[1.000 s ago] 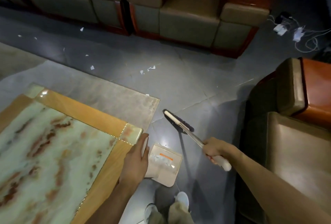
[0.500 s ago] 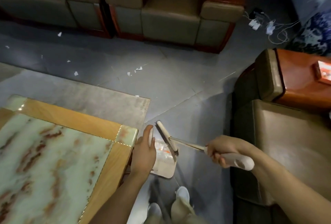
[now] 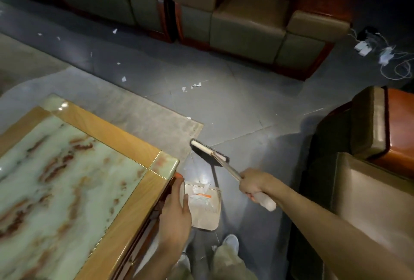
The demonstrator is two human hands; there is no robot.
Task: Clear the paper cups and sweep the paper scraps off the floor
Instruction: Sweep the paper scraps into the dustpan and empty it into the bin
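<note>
My right hand [image 3: 255, 184] grips the white handle of a small broom [image 3: 209, 153], whose dark bristle head rests on the grey floor just beyond the rug corner. My left hand [image 3: 175, 210] holds a beige dustpan [image 3: 205, 208] low beside the table corner; white paper scraps lie inside the pan. More paper scraps [image 3: 195, 85] are scattered over the floor farther off, several of them towards the sofas at the left [image 3: 123, 79]. No paper cups are in view.
A marble-topped table with a wooden border [image 3: 125, 136] fills the lower left, on a grey rug [image 3: 143, 113]. Sofas [image 3: 244, 22] line the far side and an armchair [image 3: 369, 167] stands close on the right. Chargers and cables [image 3: 385, 57] lie at far right.
The broom head has swung away from the dustpan mouth and out onto the floor ahead. The dustpan stays by the table corner with scraps in it.
</note>
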